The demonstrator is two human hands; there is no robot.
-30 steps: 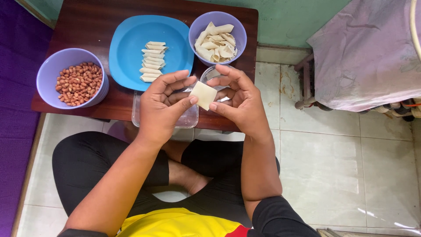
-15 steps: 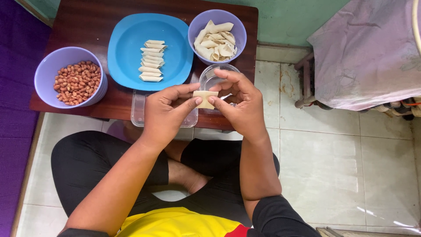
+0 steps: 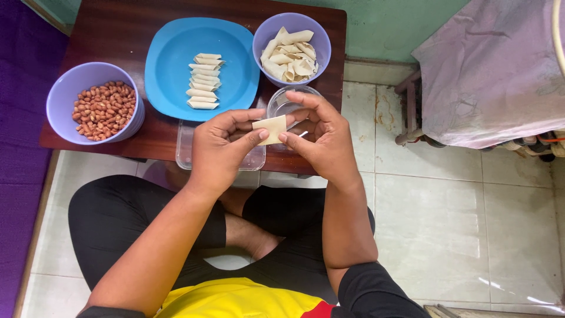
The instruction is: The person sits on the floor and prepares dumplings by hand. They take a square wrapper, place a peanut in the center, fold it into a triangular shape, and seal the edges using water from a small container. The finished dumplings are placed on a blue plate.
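Observation:
A small pale square of dough wrapper (image 3: 270,129) is pinched between my left hand (image 3: 223,147) and my right hand (image 3: 321,138), just above the near edge of the low dark wooden table (image 3: 118,29). Both hands grip it with thumbs and fingertips. Behind the hands stands a small clear round cup (image 3: 288,103), and under my left hand lies a clear rectangular container (image 3: 187,153). On the blue plate (image 3: 176,53) lies a row of several folded wrappers (image 3: 203,80). A purple bowl (image 3: 318,44) at the back right holds loose wrapper pieces (image 3: 288,56).
A purple bowl (image 3: 65,97) of peanuts (image 3: 105,110) stands at the table's left. I sit cross-legged on pale floor tiles (image 3: 459,235). A cloth-covered piece of furniture (image 3: 488,70) stands to the right. A purple mat (image 3: 20,176) lies along the left.
The wrapper square has been lowered and turned from upright to a flatter, folded hold. Both hands have shifted slightly toward me.

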